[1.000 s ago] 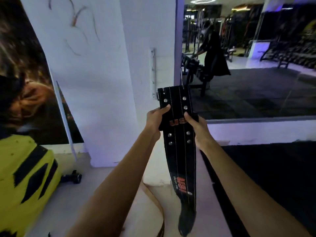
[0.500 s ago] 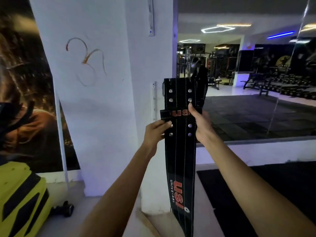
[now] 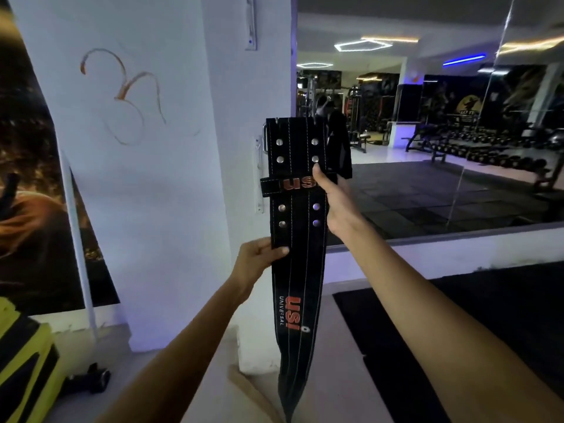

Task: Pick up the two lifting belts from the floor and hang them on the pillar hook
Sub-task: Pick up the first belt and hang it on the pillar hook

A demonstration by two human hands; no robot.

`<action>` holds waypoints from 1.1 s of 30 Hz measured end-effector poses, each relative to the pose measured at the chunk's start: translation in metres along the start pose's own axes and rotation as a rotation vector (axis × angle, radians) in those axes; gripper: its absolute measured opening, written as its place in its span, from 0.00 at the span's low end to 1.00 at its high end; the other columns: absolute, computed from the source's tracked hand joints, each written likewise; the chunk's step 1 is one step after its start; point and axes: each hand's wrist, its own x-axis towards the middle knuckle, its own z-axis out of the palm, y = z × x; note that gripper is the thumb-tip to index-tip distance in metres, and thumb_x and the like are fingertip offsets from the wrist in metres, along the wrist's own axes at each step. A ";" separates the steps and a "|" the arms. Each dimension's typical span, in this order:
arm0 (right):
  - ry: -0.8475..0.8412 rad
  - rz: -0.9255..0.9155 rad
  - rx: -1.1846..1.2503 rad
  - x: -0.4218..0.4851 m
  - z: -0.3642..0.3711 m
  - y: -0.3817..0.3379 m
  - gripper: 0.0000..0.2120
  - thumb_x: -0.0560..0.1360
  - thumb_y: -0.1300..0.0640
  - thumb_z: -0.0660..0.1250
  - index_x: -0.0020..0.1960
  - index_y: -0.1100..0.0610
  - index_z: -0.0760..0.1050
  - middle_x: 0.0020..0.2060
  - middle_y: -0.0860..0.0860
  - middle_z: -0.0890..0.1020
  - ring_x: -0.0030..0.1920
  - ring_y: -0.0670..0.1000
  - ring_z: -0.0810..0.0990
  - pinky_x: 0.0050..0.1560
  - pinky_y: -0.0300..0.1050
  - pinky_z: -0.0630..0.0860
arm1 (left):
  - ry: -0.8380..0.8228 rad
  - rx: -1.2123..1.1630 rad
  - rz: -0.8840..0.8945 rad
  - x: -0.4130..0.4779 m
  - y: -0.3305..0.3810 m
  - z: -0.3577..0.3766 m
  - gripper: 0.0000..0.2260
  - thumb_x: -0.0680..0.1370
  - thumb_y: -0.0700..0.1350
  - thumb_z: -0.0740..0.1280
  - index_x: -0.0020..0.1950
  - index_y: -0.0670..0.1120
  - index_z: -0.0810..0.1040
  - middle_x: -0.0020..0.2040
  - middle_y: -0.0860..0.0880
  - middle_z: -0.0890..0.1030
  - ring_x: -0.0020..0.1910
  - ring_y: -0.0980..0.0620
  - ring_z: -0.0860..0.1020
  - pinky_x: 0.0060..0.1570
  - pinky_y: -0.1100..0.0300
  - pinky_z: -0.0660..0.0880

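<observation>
A black lifting belt (image 3: 297, 270) with red lettering and metal rivets hangs upright in front of the white pillar (image 3: 171, 184). My right hand (image 3: 331, 193) grips its right edge at the loop near the buckle end. My left hand (image 3: 259, 259) pinches its left edge lower down. The buckle sits level with a white hook strip (image 3: 258, 175) on the pillar's side face; whether it touches the strip is hidden. A tan belt (image 3: 244, 389) lies on the floor at the pillar's base, only partly in view.
A large wall mirror (image 3: 442, 148) to the right reflects the gym. A black floor mat (image 3: 457, 331) lies at lower right. A yellow and black object (image 3: 24, 370) stands at lower left with a small dumbbell (image 3: 91, 381) beside it. A second white strip (image 3: 251, 22) is mounted higher up.
Both hands have raised the black belt up the pillar's side. My left hand has slid lower on the belt's edge. The view has tilted upward.
</observation>
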 end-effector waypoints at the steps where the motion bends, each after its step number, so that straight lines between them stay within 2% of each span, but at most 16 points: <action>1: -0.007 -0.004 -0.003 0.000 0.000 -0.001 0.17 0.65 0.42 0.71 0.51 0.47 0.78 0.56 0.50 0.81 0.50 0.49 0.76 0.42 0.46 0.74 | -0.056 0.085 -0.054 -0.006 -0.006 -0.001 0.12 0.73 0.36 0.69 0.56 0.38 0.80 0.52 0.42 0.84 0.48 0.50 0.83 0.58 0.50 0.77; 3: -0.039 0.000 -0.012 0.001 0.000 0.000 0.16 0.66 0.43 0.71 0.52 0.46 0.76 0.57 0.48 0.80 0.51 0.46 0.74 0.49 0.45 0.70 | -0.038 0.074 -0.066 -0.003 0.004 -0.004 0.14 0.73 0.37 0.70 0.58 0.41 0.79 0.52 0.44 0.84 0.47 0.53 0.84 0.55 0.52 0.79; 5: -0.088 0.006 0.000 -0.001 0.003 0.000 0.09 0.72 0.49 0.69 0.52 0.46 0.74 0.50 0.44 0.79 0.48 0.42 0.74 0.49 0.39 0.71 | 0.067 -0.069 0.062 0.011 0.034 -0.006 0.14 0.73 0.40 0.71 0.58 0.44 0.79 0.50 0.47 0.84 0.47 0.54 0.83 0.48 0.60 0.80; 8: -0.171 0.001 -0.036 -0.007 0.008 0.001 0.05 0.73 0.49 0.66 0.49 0.48 0.75 0.44 0.49 0.80 0.36 0.48 0.76 0.27 0.39 0.72 | 0.201 -0.195 0.135 0.029 0.070 -0.002 0.13 0.72 0.41 0.72 0.56 0.40 0.80 0.45 0.47 0.84 0.42 0.52 0.83 0.40 0.61 0.78; 9: -0.180 -0.007 -0.053 -0.010 0.009 -0.001 0.05 0.73 0.49 0.66 0.48 0.48 0.75 0.43 0.50 0.80 0.35 0.49 0.76 0.26 0.41 0.71 | 0.234 -0.241 0.125 0.031 0.072 0.000 0.13 0.71 0.40 0.72 0.54 0.39 0.80 0.44 0.47 0.84 0.40 0.53 0.83 0.38 0.62 0.77; 12: -0.159 -0.079 -0.125 -0.013 0.009 0.002 0.07 0.72 0.50 0.69 0.49 0.47 0.75 0.44 0.49 0.81 0.39 0.49 0.78 0.31 0.43 0.72 | 0.299 -0.340 0.110 0.029 0.072 0.005 0.10 0.71 0.39 0.72 0.51 0.40 0.80 0.43 0.46 0.83 0.41 0.51 0.83 0.38 0.61 0.77; 15: -0.235 -0.147 -0.197 -0.020 -0.004 0.021 0.08 0.73 0.58 0.68 0.51 0.49 0.75 0.46 0.45 0.81 0.44 0.38 0.81 0.44 0.33 0.77 | 0.320 -0.388 0.138 0.029 0.080 0.008 0.08 0.71 0.39 0.72 0.49 0.41 0.81 0.43 0.46 0.83 0.43 0.48 0.82 0.40 0.60 0.78; 16: -0.256 -0.124 -0.220 -0.024 -0.012 0.032 0.09 0.73 0.59 0.67 0.53 0.51 0.75 0.48 0.46 0.81 0.45 0.36 0.81 0.46 0.30 0.76 | 0.320 -0.396 0.147 0.029 0.083 0.009 0.07 0.71 0.39 0.72 0.48 0.42 0.81 0.43 0.46 0.83 0.43 0.48 0.83 0.40 0.60 0.78; 18: -0.290 -0.041 -0.278 -0.034 -0.032 0.059 0.11 0.75 0.60 0.65 0.57 0.53 0.75 0.53 0.50 0.81 0.49 0.39 0.80 0.50 0.29 0.75 | 0.314 -0.399 0.151 0.028 0.085 0.013 0.07 0.71 0.39 0.72 0.47 0.42 0.81 0.42 0.47 0.83 0.42 0.49 0.83 0.39 0.61 0.78; 20: -0.346 0.073 -0.366 -0.046 -0.049 0.076 0.13 0.75 0.61 0.65 0.59 0.59 0.75 0.55 0.54 0.81 0.52 0.46 0.80 0.50 0.31 0.77 | 0.307 -0.403 0.139 0.025 0.085 0.017 0.08 0.71 0.39 0.72 0.49 0.41 0.81 0.41 0.47 0.83 0.39 0.50 0.83 0.37 0.61 0.78; 22: -0.358 0.131 -0.385 -0.047 -0.058 0.072 0.12 0.74 0.62 0.66 0.56 0.60 0.76 0.51 0.53 0.82 0.50 0.50 0.81 0.46 0.32 0.78 | 0.295 -0.400 0.130 0.025 0.084 0.021 0.09 0.70 0.39 0.73 0.49 0.41 0.81 0.42 0.47 0.83 0.40 0.50 0.83 0.38 0.60 0.78; 26: -0.228 -0.072 -0.180 -0.034 -0.044 0.021 0.17 0.73 0.62 0.68 0.61 0.54 0.74 0.52 0.47 0.82 0.51 0.42 0.81 0.52 0.35 0.77 | 0.274 -0.402 0.149 0.024 0.091 0.027 0.06 0.71 0.39 0.73 0.46 0.43 0.80 0.41 0.47 0.82 0.38 0.50 0.82 0.36 0.59 0.77; 28: -0.205 -0.090 -0.155 -0.040 -0.043 0.023 0.14 0.73 0.64 0.67 0.57 0.53 0.75 0.50 0.46 0.82 0.48 0.38 0.82 0.48 0.30 0.77 | 0.266 -0.416 0.163 0.024 0.101 0.029 0.04 0.71 0.38 0.72 0.44 0.44 0.80 0.39 0.48 0.83 0.36 0.52 0.82 0.35 0.61 0.78; 30: -0.202 -0.008 -0.237 -0.058 -0.057 0.059 0.10 0.74 0.64 0.66 0.54 0.56 0.77 0.52 0.54 0.82 0.50 0.46 0.83 0.50 0.34 0.78 | 0.270 -0.430 0.175 0.024 0.110 0.028 0.03 0.71 0.38 0.72 0.43 0.44 0.80 0.36 0.50 0.83 0.33 0.55 0.82 0.31 0.64 0.77; 32: -0.284 0.167 -0.363 -0.082 -0.074 0.090 0.10 0.74 0.61 0.66 0.55 0.60 0.77 0.55 0.61 0.81 0.52 0.56 0.82 0.55 0.47 0.79 | 0.274 -0.425 0.182 0.023 0.114 0.026 0.04 0.71 0.38 0.72 0.44 0.44 0.80 0.37 0.49 0.83 0.32 0.55 0.82 0.30 0.64 0.76; 33: -0.315 0.226 -0.415 -0.087 -0.080 0.095 0.11 0.74 0.59 0.66 0.55 0.60 0.76 0.55 0.61 0.81 0.50 0.56 0.82 0.56 0.52 0.78 | 0.272 -0.418 0.182 0.022 0.114 0.025 0.04 0.71 0.39 0.72 0.45 0.44 0.80 0.38 0.48 0.83 0.32 0.55 0.82 0.30 0.64 0.76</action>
